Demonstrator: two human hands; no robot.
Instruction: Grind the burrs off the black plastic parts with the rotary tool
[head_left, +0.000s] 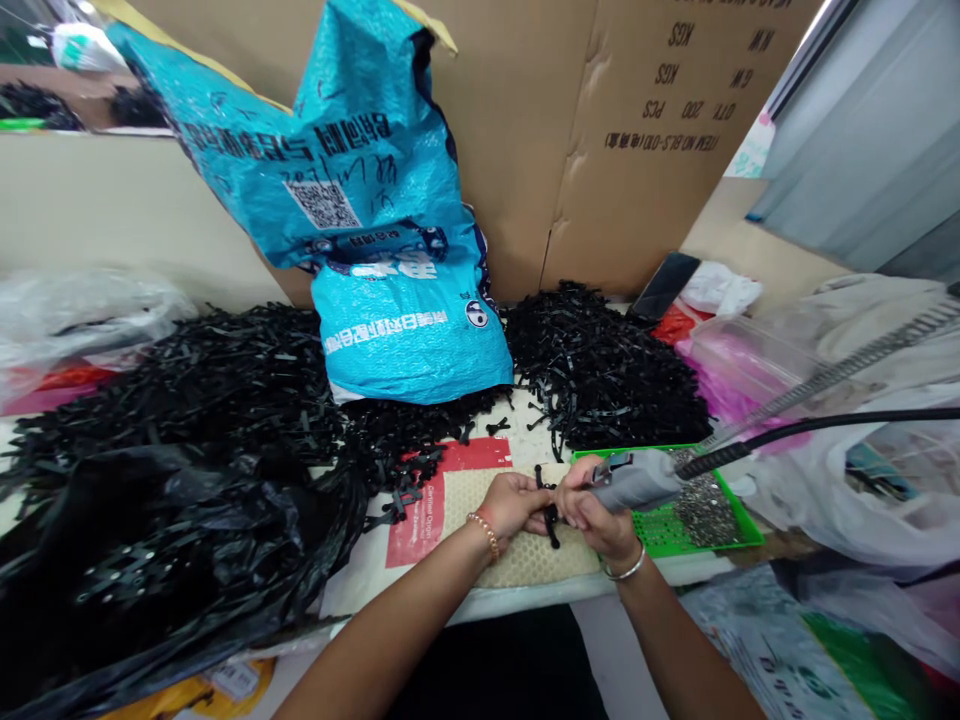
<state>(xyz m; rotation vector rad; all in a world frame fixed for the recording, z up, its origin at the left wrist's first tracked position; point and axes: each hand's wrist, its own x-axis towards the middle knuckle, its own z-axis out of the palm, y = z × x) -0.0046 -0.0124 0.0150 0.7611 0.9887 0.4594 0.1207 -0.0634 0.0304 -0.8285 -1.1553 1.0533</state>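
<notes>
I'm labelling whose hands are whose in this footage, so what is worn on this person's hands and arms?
Above the left hand sits a beaded, rose-gold-toned bracelet; above the right hand, a smooth silver-coloured bangle. No gloves or sleeves show.

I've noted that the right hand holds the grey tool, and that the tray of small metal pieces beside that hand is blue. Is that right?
Not quite: the head view shows the tray is green. The right hand does hold the grey tool.
</notes>
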